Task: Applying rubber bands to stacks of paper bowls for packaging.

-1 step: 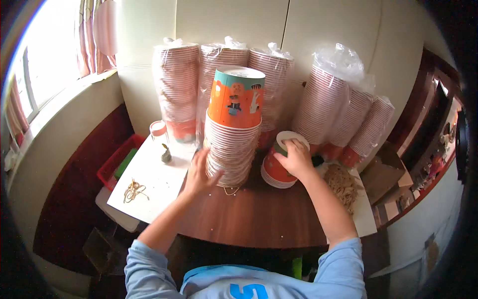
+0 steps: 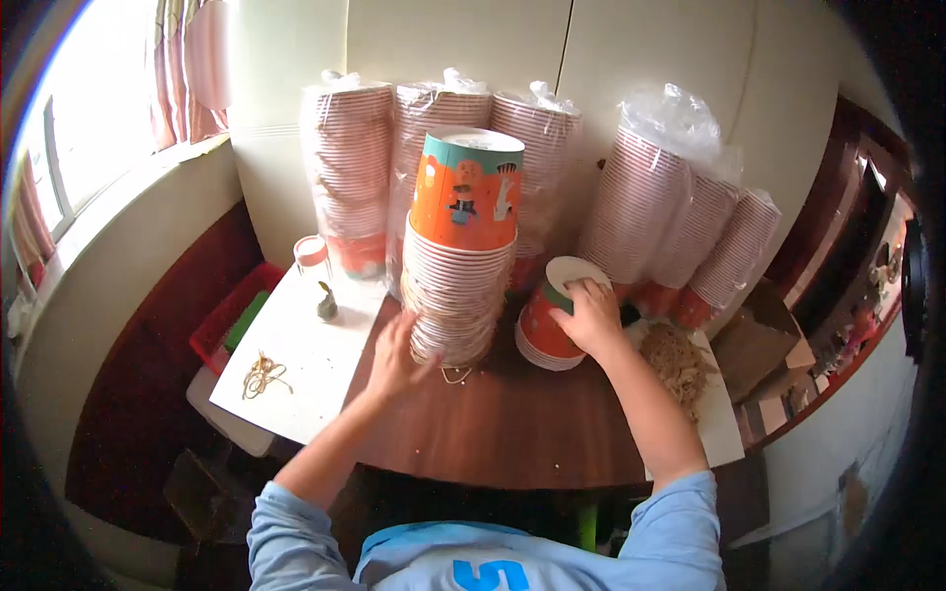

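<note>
A tall stack of upside-down paper buckets [image 2: 459, 286] stands on the brown table, its top one orange and teal with cartoon figures, cords looped around the rims below. Beside its lower left side is my left hand [image 2: 396, 357], fingers spread and holding nothing; whether it touches the rims I cannot tell. To the right, a short upside-down stack of orange paper buckets [image 2: 548, 325] stands on the table. My right hand [image 2: 593, 317] lies over its upper right edge, thumb and fingers bent around the top bucket's base. Part of that bucket is hidden under the hand.
Tall plastic-wrapped bucket stacks [image 2: 347, 167] line the wall, with more wrapped stacks [image 2: 636, 207] at the back right. A tangle of tan cords [image 2: 674, 366] lies on the right; a smaller bundle [image 2: 262, 376], a little dark green object [image 2: 327, 305] and a small jar [image 2: 310, 252] sit left.
My left hand has moved slightly down along the tall stack. My right hand stays on the short stack, almost unmoved.
</note>
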Demonstrator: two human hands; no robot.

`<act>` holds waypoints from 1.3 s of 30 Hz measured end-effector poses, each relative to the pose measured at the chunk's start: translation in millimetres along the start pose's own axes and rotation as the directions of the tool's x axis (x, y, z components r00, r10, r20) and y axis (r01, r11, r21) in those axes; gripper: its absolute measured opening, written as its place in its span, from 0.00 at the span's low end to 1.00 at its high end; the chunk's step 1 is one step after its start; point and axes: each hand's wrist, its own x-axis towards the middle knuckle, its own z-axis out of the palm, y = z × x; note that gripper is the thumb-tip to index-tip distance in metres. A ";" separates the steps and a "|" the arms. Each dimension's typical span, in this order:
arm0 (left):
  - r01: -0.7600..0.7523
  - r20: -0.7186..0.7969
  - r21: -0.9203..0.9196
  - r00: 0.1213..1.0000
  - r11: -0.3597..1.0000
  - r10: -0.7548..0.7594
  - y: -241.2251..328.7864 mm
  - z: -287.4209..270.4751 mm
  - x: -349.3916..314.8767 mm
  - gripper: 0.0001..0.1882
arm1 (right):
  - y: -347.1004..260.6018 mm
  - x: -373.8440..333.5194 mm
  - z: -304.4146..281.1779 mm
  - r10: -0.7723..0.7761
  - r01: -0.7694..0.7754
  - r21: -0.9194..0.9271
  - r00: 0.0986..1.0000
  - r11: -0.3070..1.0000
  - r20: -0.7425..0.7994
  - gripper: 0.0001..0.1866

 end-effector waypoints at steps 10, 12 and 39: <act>-0.021 0.203 -0.014 0.979 1.000 0.023 52.5 42.4 -70.6 0.24 | 45.3 -5.9 17.7 0.032 -0.008 0.135 0.984 0.991 -0.175 0.13; 0.047 0.189 -0.037 0.981 0.998 -0.040 50.3 41.5 -74.6 0.23 | 49.0 2.8 14.4 0.062 -0.034 0.154 0.981 0.988 -0.184 0.13; 0.346 0.132 -0.462 0.937 0.816 -0.322 66.7 23.3 -64.1 0.17 | 14.2 -57.0 -65.5 0.587 -0.233 0.969 0.775 -0.082 0.236 0.09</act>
